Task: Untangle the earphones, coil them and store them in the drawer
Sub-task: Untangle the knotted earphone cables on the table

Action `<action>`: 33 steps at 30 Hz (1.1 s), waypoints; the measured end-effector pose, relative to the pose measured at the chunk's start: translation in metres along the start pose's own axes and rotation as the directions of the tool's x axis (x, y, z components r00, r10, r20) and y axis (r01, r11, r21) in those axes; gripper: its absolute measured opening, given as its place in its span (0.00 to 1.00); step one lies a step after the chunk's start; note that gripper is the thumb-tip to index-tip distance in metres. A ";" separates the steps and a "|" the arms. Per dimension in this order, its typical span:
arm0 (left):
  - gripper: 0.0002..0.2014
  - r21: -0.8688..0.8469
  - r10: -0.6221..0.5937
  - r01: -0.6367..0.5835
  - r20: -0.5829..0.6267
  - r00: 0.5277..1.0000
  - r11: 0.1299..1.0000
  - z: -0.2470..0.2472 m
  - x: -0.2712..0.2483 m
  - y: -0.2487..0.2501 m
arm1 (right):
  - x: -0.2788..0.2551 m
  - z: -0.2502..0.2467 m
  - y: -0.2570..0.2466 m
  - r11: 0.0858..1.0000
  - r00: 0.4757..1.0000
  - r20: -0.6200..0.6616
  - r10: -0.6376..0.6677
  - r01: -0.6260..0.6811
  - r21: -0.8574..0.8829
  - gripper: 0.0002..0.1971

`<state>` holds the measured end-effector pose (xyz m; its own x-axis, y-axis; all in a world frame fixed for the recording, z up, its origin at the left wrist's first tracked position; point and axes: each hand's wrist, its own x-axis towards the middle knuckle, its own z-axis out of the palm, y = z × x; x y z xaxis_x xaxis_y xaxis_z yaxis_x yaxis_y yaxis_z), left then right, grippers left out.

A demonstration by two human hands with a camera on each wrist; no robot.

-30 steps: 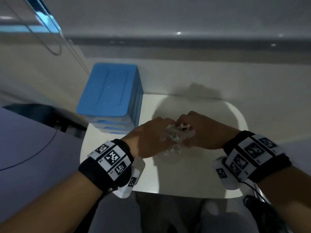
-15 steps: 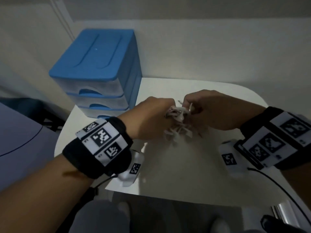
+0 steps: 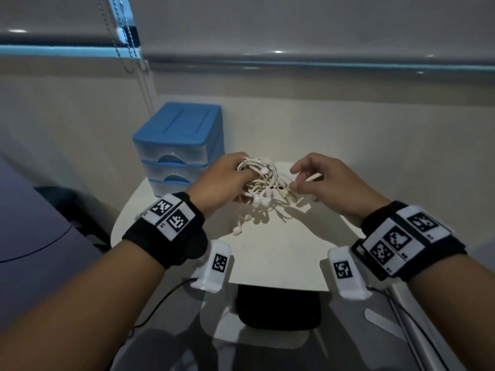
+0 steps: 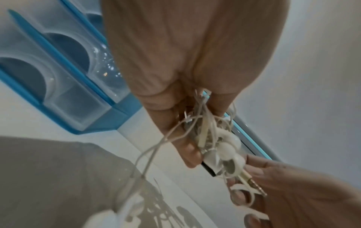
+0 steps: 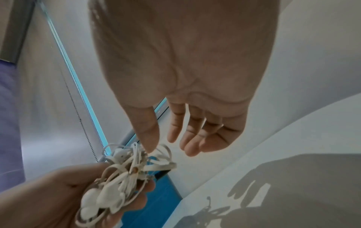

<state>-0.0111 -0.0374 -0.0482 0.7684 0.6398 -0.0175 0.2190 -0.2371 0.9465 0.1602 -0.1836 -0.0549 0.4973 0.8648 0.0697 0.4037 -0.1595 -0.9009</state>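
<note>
A tangle of white earphones (image 3: 261, 183) hangs above the white table (image 3: 267, 250), with several buds and loops dangling from it. My left hand (image 3: 241, 179) grips the bundle, fingers curled round it (image 4: 220, 148). My right hand (image 3: 294, 180) hovers just to its right with relaxed, spread fingers. In the right wrist view my right hand (image 5: 162, 143) holds nothing, and only its thumb tip touches a loop of the earphones (image 5: 121, 182). The blue drawer unit (image 3: 178, 145) stands at the table's back left, its three translucent drawers pushed in.
Blind cords (image 3: 126, 49) hang by the window at the back left. A purple surface (image 3: 32, 236) lies left of the table. A black seat (image 3: 278, 309) sits under the table's near edge.
Both hands were bunched on the tangle low over the table. The left hand has since lifted it higher, and the right hand has let go and opened beside it.
</note>
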 end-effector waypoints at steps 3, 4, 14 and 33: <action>0.03 -0.050 0.002 -0.004 -0.038 0.999 0.999 0.002 0.000 -0.001 | -0.011 0.005 0.004 0.999 1.000 -0.014 -0.007 0.008 0.040 0.11; 0.02 -0.060 0.002 -0.005 -0.047 0.999 0.998 0.004 0.003 -0.002 | -0.013 0.007 0.006 0.999 1.000 -0.015 -0.011 0.011 0.046 0.12; 0.05 -0.169 -0.060 0.040 -0.113 0.992 0.985 0.017 0.030 -0.014 | 0.015 0.025 0.013 0.985 0.995 -0.090 0.053 -0.037 0.168 0.16; 0.19 -0.645 -0.174 0.075 -0.092 0.980 0.761 0.028 0.079 -0.027 | 0.077 0.031 0.027 0.827 0.987 0.137 0.087 -0.149 0.542 0.22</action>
<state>0.0600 -0.0008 -0.0845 0.6600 0.7357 -0.1525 -0.1635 0.3388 0.9265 0.1856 -0.1066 -0.0872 0.4202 0.9048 -0.0686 -0.1565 -0.0021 -0.9877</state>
